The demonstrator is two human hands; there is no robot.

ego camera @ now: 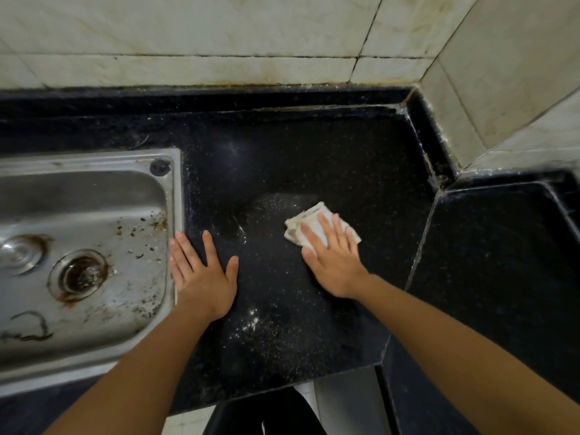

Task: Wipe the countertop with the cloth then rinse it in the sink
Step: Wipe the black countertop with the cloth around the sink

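Right hand [334, 262] flat on cloth [309, 219]

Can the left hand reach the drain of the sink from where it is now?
Probably yes. The left hand lies flat on the countertop at the sink rim, holding nothing, and nothing stands between it and the drain.

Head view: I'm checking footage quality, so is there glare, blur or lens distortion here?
Head view: soft overall and dimly lit; wide-angle bending curves the white marble wall tiles and stretches the forearms; dull glare on the stainless steel sink; faint sheen on the speckled black stone countertop; the crumpled white cloth under the right hand reads clearly.
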